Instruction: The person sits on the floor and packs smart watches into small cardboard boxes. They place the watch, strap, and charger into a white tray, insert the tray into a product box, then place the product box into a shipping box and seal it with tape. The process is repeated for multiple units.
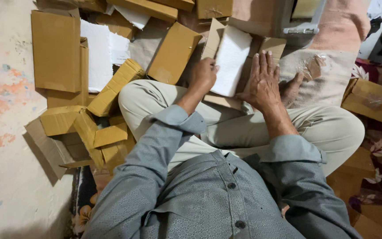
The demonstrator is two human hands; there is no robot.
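A white sheet (231, 59) is held over an open cardboard box (268, 44) that rests on the lap: its near edge is gripped by the curled left hand (203, 75), while the right hand (264, 82) is laid flat, fingers spread, along its right side. Flattened and folded cardboard boxes (89, 115) (some with white sheets between them) are piled left of the left hand, and one taped box (372, 99) is seen well right of the right hand.

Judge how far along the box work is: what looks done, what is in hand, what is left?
Done, apparently: closed brown boxes lie by the knee. In hand: the left hand grips a white sheet in an open box on the lap; the right hand presses flat beside it. Left, it seems: folded cardboard pieces piled on the left, another box on the right.
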